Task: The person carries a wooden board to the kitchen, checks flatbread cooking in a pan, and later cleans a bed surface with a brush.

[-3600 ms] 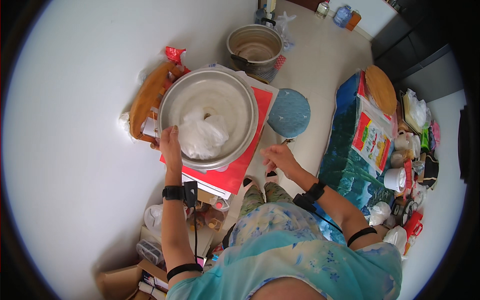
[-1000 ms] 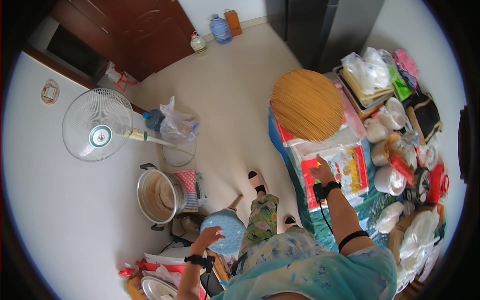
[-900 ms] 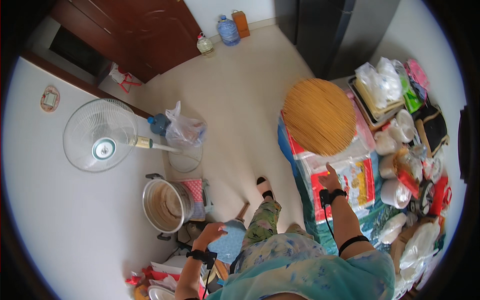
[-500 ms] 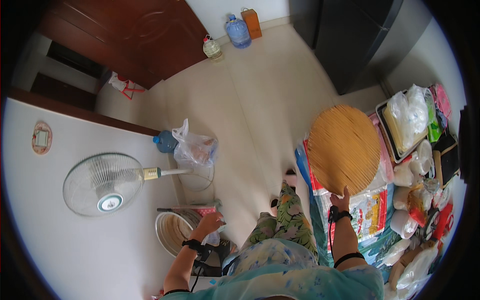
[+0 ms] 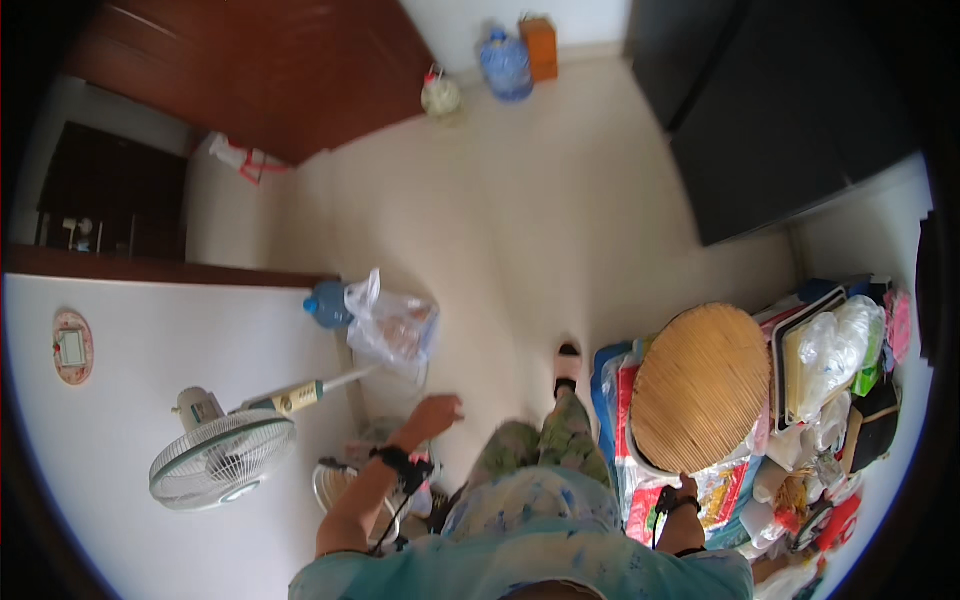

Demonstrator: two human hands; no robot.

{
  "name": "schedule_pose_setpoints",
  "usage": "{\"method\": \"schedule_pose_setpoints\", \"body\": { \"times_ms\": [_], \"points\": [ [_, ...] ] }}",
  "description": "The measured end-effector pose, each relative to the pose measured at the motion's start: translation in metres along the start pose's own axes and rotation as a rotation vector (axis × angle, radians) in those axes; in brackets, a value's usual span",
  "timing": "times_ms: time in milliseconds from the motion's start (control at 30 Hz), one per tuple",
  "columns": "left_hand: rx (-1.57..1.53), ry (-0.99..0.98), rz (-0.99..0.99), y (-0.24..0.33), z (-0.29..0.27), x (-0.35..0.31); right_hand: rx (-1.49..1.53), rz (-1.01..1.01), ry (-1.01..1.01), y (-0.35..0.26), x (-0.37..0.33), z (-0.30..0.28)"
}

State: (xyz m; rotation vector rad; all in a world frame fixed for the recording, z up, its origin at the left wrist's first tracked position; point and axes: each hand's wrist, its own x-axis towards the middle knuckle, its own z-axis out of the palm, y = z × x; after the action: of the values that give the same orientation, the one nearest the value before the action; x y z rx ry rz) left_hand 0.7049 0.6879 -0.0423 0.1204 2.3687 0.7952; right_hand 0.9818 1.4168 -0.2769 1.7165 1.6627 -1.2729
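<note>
A round, tan slatted board [image 5: 702,385] is over the packages on the right, with a pale rim showing under its near left edge. At its near edge is my right hand [image 5: 684,490], fingers closed on the border; the fingers beneath are hidden. My left hand [image 5: 434,416] hangs over the floor on the left, empty, its fingers loosely apart. Red and white printed plastic packaging [image 5: 640,510] lies beneath the board and beside my right hand.
A standing fan [image 5: 225,460] and a clear plastic bag [image 5: 395,325] are at the left, beside a blue water jug [image 5: 327,304]. Trays [image 5: 800,360] and bagged goods crowd the right. A dark fridge [image 5: 790,130] stands at the far right; a large blue bottle [image 5: 507,68] is by the far wall.
The view has shifted, so the board and right-hand goods sit lower in the picture. My left hand has moved forward from above the bucket; my right hand stays at the board's near edge.
</note>
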Motion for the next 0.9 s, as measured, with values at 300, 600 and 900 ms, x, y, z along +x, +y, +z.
{"method": "schedule_pose_setpoints", "body": {
  "times_ms": [300, 600, 900],
  "points": [
    [-0.183, -0.088, -0.190, -0.046, -0.008, 0.033, 0.539, 0.306, -0.123, -0.199, -0.217, 0.163],
    [0.060, -0.080, -0.133, -0.117, -0.024, 0.035, 1.010, 0.394, -0.351, -0.120, -0.138, 0.163],
    [-0.133, -0.156, -0.176, -0.035, -0.040, 0.086, 1.009, 0.137, -0.150, -0.162, -0.204, 0.172]
  ]
}}
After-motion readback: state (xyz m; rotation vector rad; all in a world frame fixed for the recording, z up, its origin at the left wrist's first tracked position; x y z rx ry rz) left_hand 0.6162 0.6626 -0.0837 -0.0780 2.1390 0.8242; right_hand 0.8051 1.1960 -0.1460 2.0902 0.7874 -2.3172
